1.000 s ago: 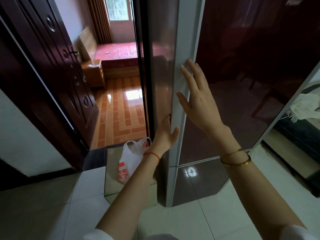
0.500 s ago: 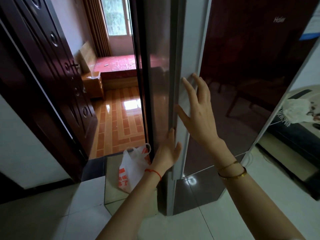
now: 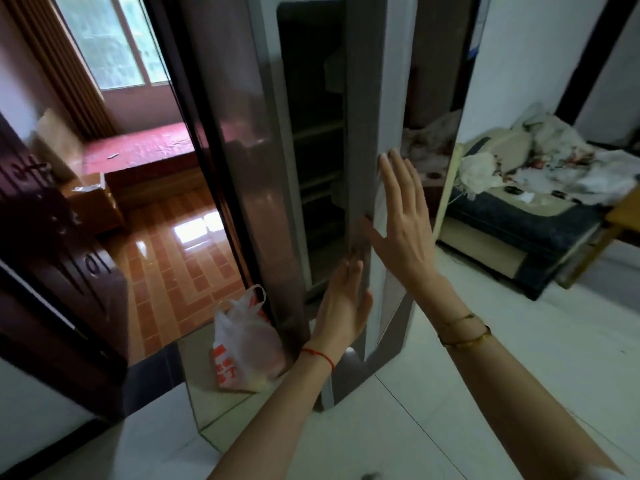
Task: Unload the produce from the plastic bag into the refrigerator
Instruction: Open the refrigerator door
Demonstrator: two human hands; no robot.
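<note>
Basically the plastic bag (image 3: 242, 344) is parked on a low mirrored stand (image 3: 214, 407) just left of the refrigerator (image 3: 242, 150), touching or nearly touching its side. It sits upright, handles up, something yellowish showing through at the bottom, probably the produce. Sensible spot: frees both hands for the door and stays within reach of the opening.

Refrigerator door (image 3: 363, 140) is partly swung out; dark shelves (image 3: 318, 129) visible through the gap. Nothing unloaded yet by the look of it.

Left hand (image 3: 343, 306) is low on the door's edge, fingers fairly straight and laid along it, more of a push or steady than a clamp. Motion blur at the fingertips, so I can't say whether they hook behind the edge. Right hand (image 3: 405, 223) is higher, fingers spread and flat against the door face, gripping nothing. Two hands at two heights makes sense: it spreads the load on a tall door.

Judgement: step in hand is getting the door open wide enough; bag handling comes after.

Periphery: open dark wooden door (image 3: 52, 237) to a room with orange tiled floor (image 3: 180, 265) on the left, cluttered sofa (image 3: 536, 202) on the right.
</note>
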